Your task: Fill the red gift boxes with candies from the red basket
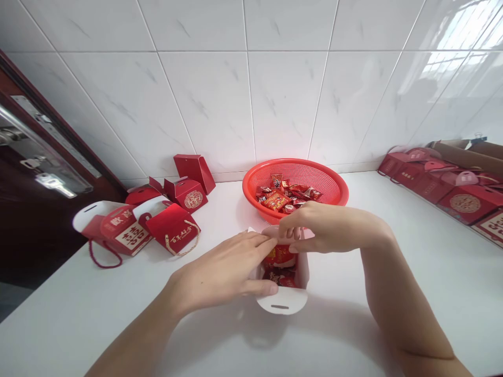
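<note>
A gift box stands on the white table, its top open and a white slotted flap folded out toward me. Red-wrapped candies lie inside it. Along the box's left side rests my left hand, its thumb by the near flap and its fingers at the far end. My right hand reaches over the far right corner with curled fingers, closed at the box's far flap. Its fingers partly cover that flap. Just behind the box, a red plastic basket holds several wrapped candies.
Several red gift boxes stand on the left, some with rope handles. More red boxes line the right side, beside a brown cardboard box. A tiled wall closes the back; a dark door with keys is at the left.
</note>
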Action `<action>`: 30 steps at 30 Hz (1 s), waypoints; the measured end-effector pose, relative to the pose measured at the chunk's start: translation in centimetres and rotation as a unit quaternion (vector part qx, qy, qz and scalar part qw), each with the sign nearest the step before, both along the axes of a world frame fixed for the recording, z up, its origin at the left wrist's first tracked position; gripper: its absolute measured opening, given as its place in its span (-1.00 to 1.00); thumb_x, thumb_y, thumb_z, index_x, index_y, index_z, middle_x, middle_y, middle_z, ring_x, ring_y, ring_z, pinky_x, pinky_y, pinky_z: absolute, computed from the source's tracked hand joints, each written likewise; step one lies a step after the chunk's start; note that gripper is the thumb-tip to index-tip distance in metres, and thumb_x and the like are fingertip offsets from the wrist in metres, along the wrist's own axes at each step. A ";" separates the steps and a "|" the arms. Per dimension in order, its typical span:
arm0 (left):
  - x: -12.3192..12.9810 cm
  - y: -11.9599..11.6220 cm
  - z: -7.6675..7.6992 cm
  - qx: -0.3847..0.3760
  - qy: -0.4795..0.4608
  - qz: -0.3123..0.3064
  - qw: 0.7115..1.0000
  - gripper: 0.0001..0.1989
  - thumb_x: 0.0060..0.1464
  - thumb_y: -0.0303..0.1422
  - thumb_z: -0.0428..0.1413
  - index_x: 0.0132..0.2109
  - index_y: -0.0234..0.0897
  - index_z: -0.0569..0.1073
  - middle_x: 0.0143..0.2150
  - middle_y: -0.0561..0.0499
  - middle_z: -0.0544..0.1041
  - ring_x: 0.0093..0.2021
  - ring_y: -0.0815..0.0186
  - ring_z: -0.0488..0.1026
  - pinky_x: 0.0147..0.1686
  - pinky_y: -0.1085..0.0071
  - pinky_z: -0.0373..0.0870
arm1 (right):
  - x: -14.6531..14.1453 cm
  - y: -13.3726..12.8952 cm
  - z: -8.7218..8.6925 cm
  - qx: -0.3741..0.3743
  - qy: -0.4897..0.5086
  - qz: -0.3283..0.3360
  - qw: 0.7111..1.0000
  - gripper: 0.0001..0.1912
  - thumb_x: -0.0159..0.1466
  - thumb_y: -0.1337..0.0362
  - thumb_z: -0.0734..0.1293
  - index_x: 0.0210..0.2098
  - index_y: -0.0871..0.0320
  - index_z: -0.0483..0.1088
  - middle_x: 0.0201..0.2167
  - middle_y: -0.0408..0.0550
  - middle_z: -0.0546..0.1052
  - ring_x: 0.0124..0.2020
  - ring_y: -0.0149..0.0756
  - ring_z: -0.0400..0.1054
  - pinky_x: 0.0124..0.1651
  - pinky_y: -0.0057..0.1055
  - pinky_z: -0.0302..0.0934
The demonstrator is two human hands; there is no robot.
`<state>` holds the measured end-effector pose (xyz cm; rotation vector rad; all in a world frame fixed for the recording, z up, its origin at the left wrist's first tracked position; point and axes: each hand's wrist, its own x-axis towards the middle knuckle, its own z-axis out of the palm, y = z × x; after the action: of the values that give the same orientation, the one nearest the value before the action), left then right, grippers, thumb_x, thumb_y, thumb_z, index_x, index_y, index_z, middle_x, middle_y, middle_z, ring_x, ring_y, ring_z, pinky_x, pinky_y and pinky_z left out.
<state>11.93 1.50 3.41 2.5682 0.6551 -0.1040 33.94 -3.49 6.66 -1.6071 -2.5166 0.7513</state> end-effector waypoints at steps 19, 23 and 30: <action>-1.0 2.5 0.6 0.079 -0.101 0.024 0.991 -0.67 0.30 -0.11 0.09 0.08 -0.07 0.60 0.04 -0.01 0.60 -0.05 0.14 0.56 -0.14 0.36 0.47 | 0.3 0.2 -0.4 -0.024 -0.027 -0.009 0.999 -0.79 0.30 0.36 0.29 -0.15 0.14 0.56 -0.25 -0.03 0.63 -0.32 -0.25 0.44 -0.39 -0.40 0.18; -0.9 2.5 0.2 0.046 -0.118 0.011 0.992 -0.71 0.30 -0.19 0.10 0.07 -0.07 0.61 0.01 -0.02 0.61 -0.12 0.19 0.56 -0.20 0.36 0.49 | -0.2 0.5 -0.6 -0.041 -0.042 -0.020 0.998 -0.79 0.25 0.41 0.29 -0.18 0.13 0.53 -0.19 -0.02 0.62 -0.23 -0.20 0.44 -0.41 -0.41 0.15; -0.5 2.4 -0.1 0.018 -0.156 -0.007 0.988 -0.74 0.29 -0.24 0.12 0.05 -0.10 0.60 0.04 -0.03 0.59 -0.03 0.17 0.54 -0.11 0.33 0.51 | -0.5 0.9 -1.2 -0.044 -0.039 -0.005 0.998 -0.67 0.27 0.41 0.29 -0.01 0.10 0.52 -0.15 0.01 0.60 -0.19 -0.18 0.47 -0.34 -0.41 0.20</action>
<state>11.47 3.93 3.28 2.5465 0.5240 0.3020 33.48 -2.61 5.47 -1.7082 -2.5608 0.8249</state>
